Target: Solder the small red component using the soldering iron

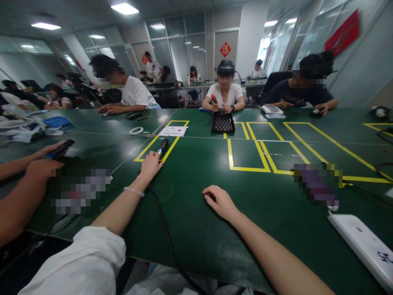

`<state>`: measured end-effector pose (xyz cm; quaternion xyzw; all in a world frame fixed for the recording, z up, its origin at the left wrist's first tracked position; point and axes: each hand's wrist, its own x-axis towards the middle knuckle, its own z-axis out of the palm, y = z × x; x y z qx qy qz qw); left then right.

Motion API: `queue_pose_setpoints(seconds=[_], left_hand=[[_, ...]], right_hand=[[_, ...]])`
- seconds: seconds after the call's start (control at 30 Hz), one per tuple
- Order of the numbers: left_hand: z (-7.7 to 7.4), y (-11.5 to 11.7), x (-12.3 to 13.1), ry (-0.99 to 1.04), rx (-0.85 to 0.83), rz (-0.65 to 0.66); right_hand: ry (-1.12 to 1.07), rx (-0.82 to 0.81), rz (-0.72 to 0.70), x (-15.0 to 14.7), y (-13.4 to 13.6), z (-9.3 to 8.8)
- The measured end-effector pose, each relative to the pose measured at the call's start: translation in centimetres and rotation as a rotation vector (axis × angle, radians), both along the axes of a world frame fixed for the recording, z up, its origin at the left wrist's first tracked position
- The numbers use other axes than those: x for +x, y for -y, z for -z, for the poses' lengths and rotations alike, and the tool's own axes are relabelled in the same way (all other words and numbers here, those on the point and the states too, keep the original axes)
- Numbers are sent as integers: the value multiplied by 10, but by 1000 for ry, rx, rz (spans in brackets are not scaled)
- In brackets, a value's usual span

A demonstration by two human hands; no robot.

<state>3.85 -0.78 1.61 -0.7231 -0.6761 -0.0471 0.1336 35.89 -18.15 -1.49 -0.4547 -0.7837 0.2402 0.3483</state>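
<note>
My left hand (151, 167) is closed around a dark, cylindrical tool with a blue and silver band (162, 148), which points away from me. It lies within a yellow-taped rectangle on the green table, just short of a white paper sheet (173, 131). My right hand (221, 201) rests on the table nearer to me, fingers loosely curled, with a gap between thumb and forefinger and nothing visible in it. A black cable (166, 229) runs from beneath my left wrist over the table edge.
A white power strip (362, 246) lies at the right. Across the table, a person holds a red-handled tool (214, 98) above a black tray (223, 130). At my left, another person's hand holds a dark tool (61, 149). A white ring (136, 130) lies beyond.
</note>
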Motion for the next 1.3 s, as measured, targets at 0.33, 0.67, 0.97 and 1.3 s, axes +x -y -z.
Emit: queue_pose_setpoints(seconds=[0.33, 0.67, 0.97, 1.3], left_hand=[[-16, 20, 44, 214, 20, 137], [-12, 104, 136, 1042, -698, 695], [-9, 117, 135, 1128, -925, 752], [-8, 118, 137, 1093, -738, 775]], right_hand=[[-17, -8, 1, -1, -1, 0], [-306, -104, 26, 1, -4, 2], [-290, -124, -34, 1, -4, -1], [-384, -212, 14, 3, -6, -1]])
